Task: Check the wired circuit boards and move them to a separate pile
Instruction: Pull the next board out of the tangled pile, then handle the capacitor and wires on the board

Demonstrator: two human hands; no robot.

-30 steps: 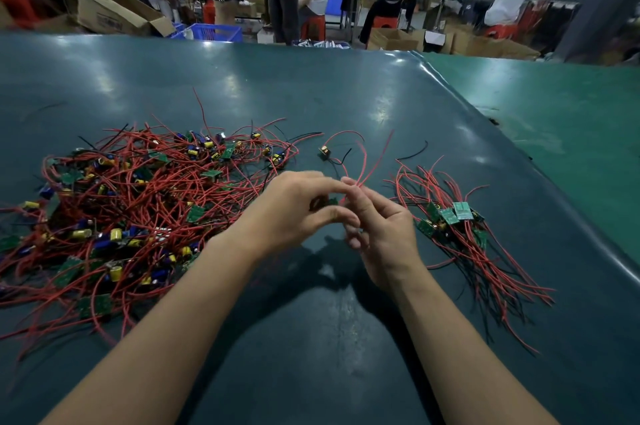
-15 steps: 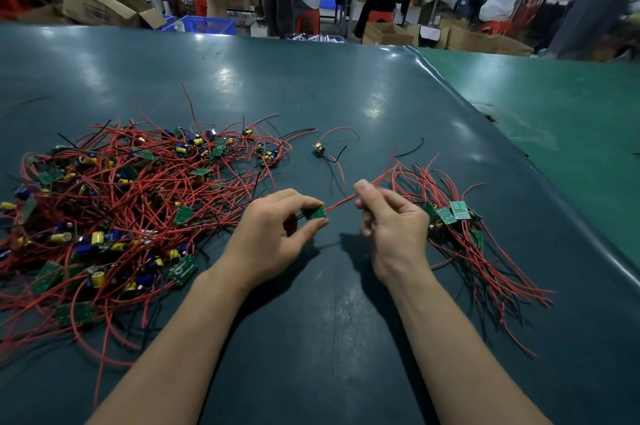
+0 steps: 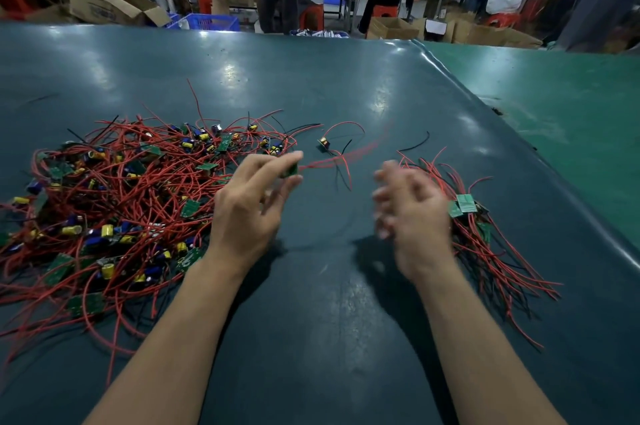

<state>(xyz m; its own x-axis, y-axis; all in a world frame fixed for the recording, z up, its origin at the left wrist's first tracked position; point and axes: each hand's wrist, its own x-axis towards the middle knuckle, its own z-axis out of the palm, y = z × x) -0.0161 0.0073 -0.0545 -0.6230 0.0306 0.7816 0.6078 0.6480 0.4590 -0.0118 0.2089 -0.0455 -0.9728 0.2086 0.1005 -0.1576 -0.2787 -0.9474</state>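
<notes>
My left hand (image 3: 254, 206) pinches a small green circuit board (image 3: 291, 170) between thumb and forefinger; its red wires trail blurred to the right above the table. My right hand (image 3: 410, 206) is blurred by motion, fingers spread and holding nothing, just left of the small sorted pile (image 3: 485, 237) of boards with red and black wires. A big tangled heap of wired boards (image 3: 114, 203) with yellow and blue capacitors lies to the left. One loose wired board (image 3: 323, 144) lies between the piles, farther back.
The dark green table mat (image 3: 311, 338) ends in a raised seam on the right, beside a lighter green table (image 3: 571, 106). A stray black wire (image 3: 414, 144) lies near the sorted pile. Seated and standing people, cardboard boxes and a blue crate are beyond the far edge.
My right hand has let go of the red wires and drawn away to the right, fingers spread. My left hand has lifted the board up and away, wires swinging free.
</notes>
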